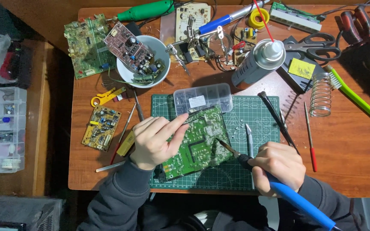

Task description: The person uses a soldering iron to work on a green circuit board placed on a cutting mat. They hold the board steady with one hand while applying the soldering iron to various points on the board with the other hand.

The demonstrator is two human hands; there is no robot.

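I've got the green circuit board (198, 143) lying on the cutting mat (253, 112) between my two hands, and I'd say I'm mid-soldering: my right hand (276, 166) is clenched round the blue-handled soldering iron (260, 173), its tip touching the board's middle. My left hand (155, 141) pinches thin tweezers (197, 114) over the board's far edge. Next, I reckon, calls for a steady tip while the tweezers work the part.
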